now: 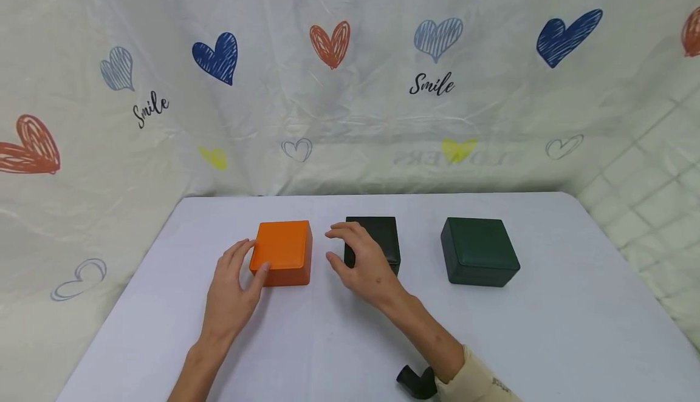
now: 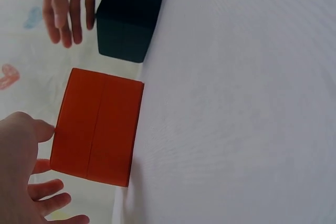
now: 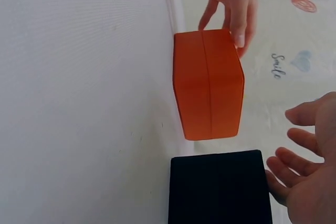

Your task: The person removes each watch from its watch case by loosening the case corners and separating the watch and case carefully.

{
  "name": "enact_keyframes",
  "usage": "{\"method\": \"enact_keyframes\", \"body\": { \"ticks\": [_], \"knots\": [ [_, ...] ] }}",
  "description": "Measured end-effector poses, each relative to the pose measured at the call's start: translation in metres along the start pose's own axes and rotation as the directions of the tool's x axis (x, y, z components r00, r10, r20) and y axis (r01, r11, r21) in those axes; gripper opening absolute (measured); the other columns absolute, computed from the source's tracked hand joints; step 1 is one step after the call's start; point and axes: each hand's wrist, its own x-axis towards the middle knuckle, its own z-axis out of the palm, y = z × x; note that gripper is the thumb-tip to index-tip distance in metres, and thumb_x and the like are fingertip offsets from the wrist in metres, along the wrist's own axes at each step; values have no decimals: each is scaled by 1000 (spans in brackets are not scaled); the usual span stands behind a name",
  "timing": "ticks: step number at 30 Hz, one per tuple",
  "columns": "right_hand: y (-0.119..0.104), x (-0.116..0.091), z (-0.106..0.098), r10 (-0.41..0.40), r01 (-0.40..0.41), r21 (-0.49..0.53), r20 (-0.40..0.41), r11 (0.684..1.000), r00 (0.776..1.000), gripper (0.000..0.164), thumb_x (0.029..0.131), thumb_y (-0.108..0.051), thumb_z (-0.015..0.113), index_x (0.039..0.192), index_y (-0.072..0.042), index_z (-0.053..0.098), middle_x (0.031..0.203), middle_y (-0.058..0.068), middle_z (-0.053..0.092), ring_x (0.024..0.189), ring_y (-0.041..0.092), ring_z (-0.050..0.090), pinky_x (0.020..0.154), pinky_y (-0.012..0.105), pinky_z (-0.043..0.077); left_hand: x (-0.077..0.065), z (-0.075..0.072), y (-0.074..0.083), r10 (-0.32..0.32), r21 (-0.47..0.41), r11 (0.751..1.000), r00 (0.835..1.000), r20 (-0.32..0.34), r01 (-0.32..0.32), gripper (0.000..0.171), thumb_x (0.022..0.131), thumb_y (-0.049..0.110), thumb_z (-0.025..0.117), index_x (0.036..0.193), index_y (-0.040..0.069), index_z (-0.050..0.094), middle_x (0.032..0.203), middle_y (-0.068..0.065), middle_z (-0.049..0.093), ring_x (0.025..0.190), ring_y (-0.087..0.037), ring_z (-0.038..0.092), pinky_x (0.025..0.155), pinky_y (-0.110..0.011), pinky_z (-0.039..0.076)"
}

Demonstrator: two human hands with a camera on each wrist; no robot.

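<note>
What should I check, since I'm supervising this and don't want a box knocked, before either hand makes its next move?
1. Orange box closed: ok, no opening shows along the sides seen.
2. Left hand at the orange box: ok, thumb and fingers lie at its left side and near corner.
3. Left hand's hold firm: cannot tell; the views don't settle how much it touches.
4. Right hand at the orange box: not ok, a gap shows between them.
5. Right hand clear of the black box: cannot tell; it overlaps that box in the head view.
6. Dark green box apart from the others: ok.
</note>
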Motion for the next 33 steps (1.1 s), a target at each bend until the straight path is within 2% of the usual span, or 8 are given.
{"method": "enact_keyframes", "body": {
  "ticks": [13,26,33],
  "knots": [
    [-5,8,7,1,-2,26,45,1000,999,38,95,-11,76,131,-8,67,141,6,62,133,24,61,110,39,54,1,-3,-3,-69,-93,993,996,53,73,57,103,31,66,153,11,49,155,-12,51,138,-31,51,108,-57,51],
    [-13,15,18,-4,-2,69,88,998,996,44,93,-8,76,135,-3,63,141,11,59,119,27,65,104,39,58,-3,-4,-5,-102,-129,985,991,81,112,58,103,32,65,154,11,47,155,-13,52,138,-33,53,105,-57,54],
    [-17,23,18,20,-26,45,127,999,992,48,93,-10,78,137,-1,60,144,11,57,125,28,63,104,39,58,0,-5,-6,-111,-146,982,990,85,123,58,103,30,65,154,10,46,155,-11,52,138,-32,54,105,-56,55]
  ]
}}
